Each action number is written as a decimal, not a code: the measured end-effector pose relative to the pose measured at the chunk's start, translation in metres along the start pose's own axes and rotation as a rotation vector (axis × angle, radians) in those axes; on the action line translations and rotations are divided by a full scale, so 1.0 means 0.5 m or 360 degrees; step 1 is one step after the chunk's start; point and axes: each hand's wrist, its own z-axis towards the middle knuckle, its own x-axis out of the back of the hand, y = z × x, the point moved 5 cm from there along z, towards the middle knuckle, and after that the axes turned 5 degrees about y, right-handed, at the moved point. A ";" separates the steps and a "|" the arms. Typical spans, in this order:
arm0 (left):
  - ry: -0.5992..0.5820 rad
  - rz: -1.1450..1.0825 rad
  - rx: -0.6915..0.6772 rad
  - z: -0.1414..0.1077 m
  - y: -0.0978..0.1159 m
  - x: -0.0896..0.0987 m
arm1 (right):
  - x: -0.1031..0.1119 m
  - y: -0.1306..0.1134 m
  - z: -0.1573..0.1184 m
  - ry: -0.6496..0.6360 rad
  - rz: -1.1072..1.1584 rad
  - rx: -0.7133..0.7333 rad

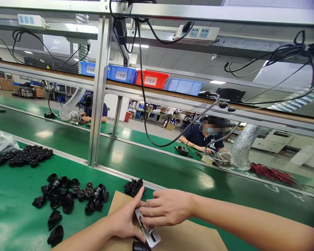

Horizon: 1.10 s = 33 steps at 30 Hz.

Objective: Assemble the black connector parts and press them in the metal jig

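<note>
A silver metal plate (pixel 154 240) with slots in it is tilted above a sheet of brown cardboard (pixel 188 237). My left hand (pixel 125 219) grips the plate along its left edge, thumb pointing up. Over the plate's upper part, the fingers of my right hand (pixel 167 208) are bent and pressed together; whatever they pinch is hidden behind them. Just below the plate, a black plastic part (pixel 140 246) shows at the bottom edge of the view. A small cluster of black parts (pixel 133 187) stands right behind my hands.
Loose black parts (pixel 65 193) lie on the green mat (pixel 13 195) to the left, with rows of black rings (pixel 23 156) and a plastic bag (pixel 1 141) farther back. A metal post (pixel 99 94) rises ahead. Cables hang from the shelf. Two people work across the bench.
</note>
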 end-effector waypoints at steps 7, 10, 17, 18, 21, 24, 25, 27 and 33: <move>-0.0061 0.0207 0.0063 0.003 0.014 0.008 | -0.036 0.018 0.027 -0.0075 0.0027 0.0291; -0.0083 0.0179 0.0022 0.008 0.019 0.006 | -0.049 0.031 0.036 -0.0147 0.0143 0.0481; -0.0047 0.0078 -0.0030 0.017 0.003 0.005 | -0.073 0.042 0.060 -0.0327 0.0460 0.0784; -0.0047 0.0048 -0.0020 0.017 -0.002 0.004 | -0.075 0.040 0.062 -0.0324 0.0483 0.0781; -0.0070 -0.0027 -0.0006 0.016 -0.015 0.001 | -0.082 0.035 0.064 -0.0309 0.0512 0.0719; -0.0070 -0.0033 -0.0011 0.017 -0.017 0.002 | -0.096 0.032 0.061 -0.0298 0.0524 0.0670; -0.0064 -0.0017 -0.0007 0.017 -0.016 0.002 | -0.100 0.031 0.060 -0.0289 0.0524 0.0660; -0.0037 0.0033 0.0007 0.017 -0.013 0.004 | -0.108 0.030 0.057 -0.0265 0.0508 0.0601; -0.0014 0.0072 0.0032 0.016 -0.017 0.007 | -0.104 0.018 0.052 -0.0218 0.0466 0.0241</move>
